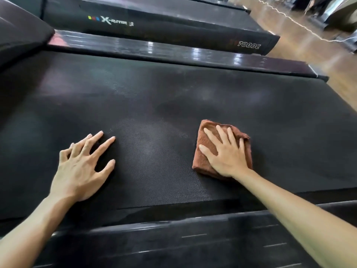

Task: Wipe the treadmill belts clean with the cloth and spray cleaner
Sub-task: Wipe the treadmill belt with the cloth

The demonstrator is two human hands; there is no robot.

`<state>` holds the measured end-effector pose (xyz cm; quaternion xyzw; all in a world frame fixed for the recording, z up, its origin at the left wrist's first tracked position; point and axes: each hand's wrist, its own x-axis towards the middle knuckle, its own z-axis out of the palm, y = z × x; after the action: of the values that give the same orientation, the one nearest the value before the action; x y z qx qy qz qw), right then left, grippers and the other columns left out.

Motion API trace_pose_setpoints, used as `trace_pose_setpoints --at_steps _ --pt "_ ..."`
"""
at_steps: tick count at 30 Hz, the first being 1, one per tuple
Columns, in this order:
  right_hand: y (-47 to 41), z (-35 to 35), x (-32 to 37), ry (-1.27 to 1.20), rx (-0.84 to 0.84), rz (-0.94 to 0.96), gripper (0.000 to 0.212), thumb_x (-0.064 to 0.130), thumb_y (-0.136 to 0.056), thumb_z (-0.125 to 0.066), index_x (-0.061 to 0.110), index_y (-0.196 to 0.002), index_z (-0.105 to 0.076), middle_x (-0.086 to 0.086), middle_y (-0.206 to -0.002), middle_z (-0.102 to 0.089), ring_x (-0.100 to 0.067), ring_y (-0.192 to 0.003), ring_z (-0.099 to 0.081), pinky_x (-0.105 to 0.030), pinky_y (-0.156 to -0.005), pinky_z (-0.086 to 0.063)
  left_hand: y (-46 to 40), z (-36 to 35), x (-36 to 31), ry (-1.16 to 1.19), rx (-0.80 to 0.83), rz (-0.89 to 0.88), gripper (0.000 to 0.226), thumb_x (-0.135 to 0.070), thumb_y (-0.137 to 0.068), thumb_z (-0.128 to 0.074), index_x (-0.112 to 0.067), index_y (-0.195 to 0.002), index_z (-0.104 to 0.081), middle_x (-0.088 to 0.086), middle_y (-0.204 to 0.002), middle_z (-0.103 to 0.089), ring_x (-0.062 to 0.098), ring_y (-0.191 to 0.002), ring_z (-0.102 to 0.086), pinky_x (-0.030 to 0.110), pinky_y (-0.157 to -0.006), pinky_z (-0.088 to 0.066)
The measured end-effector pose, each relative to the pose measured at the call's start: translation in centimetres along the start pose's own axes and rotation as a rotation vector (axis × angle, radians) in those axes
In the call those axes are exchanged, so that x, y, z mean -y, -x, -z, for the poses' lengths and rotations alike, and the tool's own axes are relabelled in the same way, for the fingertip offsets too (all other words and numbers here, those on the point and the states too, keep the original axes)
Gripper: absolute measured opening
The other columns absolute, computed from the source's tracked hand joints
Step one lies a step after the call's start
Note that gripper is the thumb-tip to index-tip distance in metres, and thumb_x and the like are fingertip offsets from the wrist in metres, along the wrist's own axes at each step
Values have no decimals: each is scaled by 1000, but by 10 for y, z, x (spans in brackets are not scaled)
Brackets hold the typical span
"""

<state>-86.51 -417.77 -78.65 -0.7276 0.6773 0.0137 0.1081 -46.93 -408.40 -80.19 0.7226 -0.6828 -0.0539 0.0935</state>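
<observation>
Brown and folded thick, the cloth [222,149] lies flat on the black belt [173,97] of the near treadmill, on the right side and close to the near edge. The right hand [226,153] presses on top of it with straight, spread fingers; it does not grip the cloth, it only pushes it down. The left hand [83,167] rests on the bare belt, well apart from the cloth, with the fingers open and spread, and it holds nothing. It seems to support the body while the person leans over.

The spray cleaner is not in view, so I cannot tell where it stands. Some pale, cloudy marks show on the belt between the hands and further up.

I judge that the step in hand is the wiping of this belt. To do it well, the palm should stay flat so that the whole cloth touches the textured surface. Long, overlapping strokes across the width would leave no strips. The far part near the side rail [173,53] looks not yet wiped. A second treadmill [154,26] behind also waits.
</observation>
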Motion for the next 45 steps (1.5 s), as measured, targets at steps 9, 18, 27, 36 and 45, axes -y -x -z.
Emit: trace_pose_setpoints --at_steps 9,18,27,36,45 --pt "-60 1 94 52 64 237 76 85 -91 -19 56 -160 -7 6 -175 3 -28 -160 13 -62 -123 14 -1 0 3 -1 1 -3 68 -69 -90 -22 -53 -156 -25 -15 -166 -21 12 -156 -14 43 -121 -14" --pt "-54 10 17 18 14 -121 75 85 -93 -23 55 -160 -12 7 -175 -1 -26 -160 7 -61 -125 4 -1 -1 1 -9 2 4 69 -69 -90 -19 -51 -157 -23 -14 -167 -18 12 -156 -8 43 -122 -13" --pt "-78 -1 115 87 33 414 78 82 -90 -19 51 -162 -11 1 -172 0 -21 -159 11 -67 -122 10 -2 0 1 3 4 7 68 -68 -90 -22 -53 -156 -23 -15 -167 -19 12 -156 -9 42 -121 -13" --pt "-116 24 32 8 -26 -21 67 75 -98 -28 51 -160 -21 2 -173 -15 -23 -159 -7 -61 -125 -4 -2 -1 -1 -17 -7 7 68 -67 -90 -23 -51 -156 -25 -16 -166 -20 11 -155 -11 43 -122 -13" --pt "-96 -5 155 6 -13 432 66 73 -98 -35 52 -159 -25 4 -175 -8 -18 -160 2 -62 -124 5 -2 1 1 5 -7 2 68 -68 -90 -22 -54 -156 -22 -19 -167 -17 8 -156 -8 41 -123 -13"
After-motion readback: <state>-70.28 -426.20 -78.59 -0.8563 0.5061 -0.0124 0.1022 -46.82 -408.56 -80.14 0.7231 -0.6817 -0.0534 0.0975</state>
